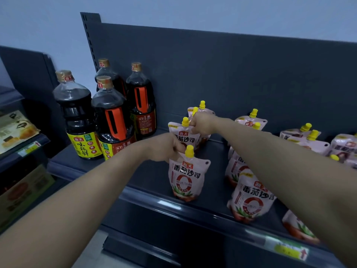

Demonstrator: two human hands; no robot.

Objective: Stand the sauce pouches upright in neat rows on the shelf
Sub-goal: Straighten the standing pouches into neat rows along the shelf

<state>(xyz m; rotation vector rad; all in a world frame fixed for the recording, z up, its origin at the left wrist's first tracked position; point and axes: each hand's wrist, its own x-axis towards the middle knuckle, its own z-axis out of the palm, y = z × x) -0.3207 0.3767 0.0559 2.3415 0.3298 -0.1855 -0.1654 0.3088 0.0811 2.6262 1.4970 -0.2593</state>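
Front pouch (188, 178) stands upright near front edge of shelf (152, 176), yellow cap up, label facing cam. Left hand (169, 147) pinches its top corner just beside the cap, fingers curled. Directly behind, second pouch (181, 135) also upright; right hand (202, 124) grips its top edge next to the cap, fingers closed round it. Third pouch (201, 111) stands behind that, so one row runs front to back. To the right, a 2nd row: near pouch (251, 200) upright, w/ one more behind it partly hidden by right forearm. Further right & toward the back, loose pouches (303, 137) lie tilted or flat, overlapping. Corner pouch (298, 228) sits tilted at front edge, bottom right. Left end of shelf: four soy sauce bottles (111, 120), upright, close together. Green price tag (287, 251) on the front rail.
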